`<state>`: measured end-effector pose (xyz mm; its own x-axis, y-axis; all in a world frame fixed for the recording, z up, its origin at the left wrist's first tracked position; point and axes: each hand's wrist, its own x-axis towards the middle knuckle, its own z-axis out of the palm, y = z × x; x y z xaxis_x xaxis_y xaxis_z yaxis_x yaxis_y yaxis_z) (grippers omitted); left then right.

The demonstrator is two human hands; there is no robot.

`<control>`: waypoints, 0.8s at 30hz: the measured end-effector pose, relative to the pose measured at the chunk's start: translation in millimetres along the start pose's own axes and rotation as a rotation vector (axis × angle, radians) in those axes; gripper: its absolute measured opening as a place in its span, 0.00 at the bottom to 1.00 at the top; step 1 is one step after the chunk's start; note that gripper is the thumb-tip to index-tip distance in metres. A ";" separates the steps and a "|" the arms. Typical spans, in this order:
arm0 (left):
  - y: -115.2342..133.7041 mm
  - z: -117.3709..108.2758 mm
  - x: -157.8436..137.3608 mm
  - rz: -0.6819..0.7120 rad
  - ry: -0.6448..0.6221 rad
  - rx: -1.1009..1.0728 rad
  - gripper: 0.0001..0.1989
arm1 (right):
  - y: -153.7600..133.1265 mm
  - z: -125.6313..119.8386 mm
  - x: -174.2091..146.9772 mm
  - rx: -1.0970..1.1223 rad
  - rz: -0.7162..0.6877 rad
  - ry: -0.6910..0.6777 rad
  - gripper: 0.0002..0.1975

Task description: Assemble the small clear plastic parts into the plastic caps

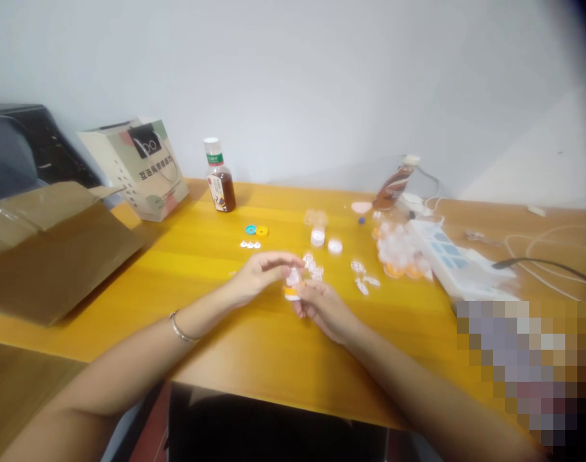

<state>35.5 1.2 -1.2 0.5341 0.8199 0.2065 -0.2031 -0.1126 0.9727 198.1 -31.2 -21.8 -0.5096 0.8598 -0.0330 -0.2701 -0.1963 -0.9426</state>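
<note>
Above the front half of the table, both my hands meet at a small clear-topped piece (292, 294) with an orange and white base. My right hand (326, 311) grips its lower right side between thumb and fingers. Reaching in from the left, my left hand (261, 274) has its thumb and curled fingers closed around the clear top; blur hides the exact contact. White patterned cutouts (316, 273) lie just behind the hands, with more white cutouts (363, 285) to the right. Two round white pieces (317, 237) (335, 246) sit farther back.
Left: open cardboard box (57, 250), paper bag (151, 170), bottle of dark liquid (222, 189). Blue ring (251, 230), yellow ring (262, 231) and small white discs (250, 245) lie mid-table. Right: bag of orange-and-white pieces (401, 250), tilted brown bottle (393, 186), power strip (459, 260), cables.
</note>
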 end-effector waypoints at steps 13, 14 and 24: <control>8.5 -1.2 0.6 -0.010 0.053 0.134 0.13 | -5.2 -0.5 -0.8 -0.127 -0.070 0.036 0.08; 8.9 0.1 -0.2 -0.022 0.037 0.115 0.12 | -4.1 -0.4 -1.0 -0.093 -0.059 0.016 0.09; 10.5 1.2 -5.1 -0.041 -0.172 -0.226 0.17 | -1.4 8.4 -5.7 0.124 -0.016 -0.165 0.17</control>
<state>31.6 -4.9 8.1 0.6729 0.7120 0.2007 -0.3456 0.0628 0.9363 194.5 -39.8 -17.5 -0.6283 0.7766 0.0460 -0.3729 -0.2488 -0.8939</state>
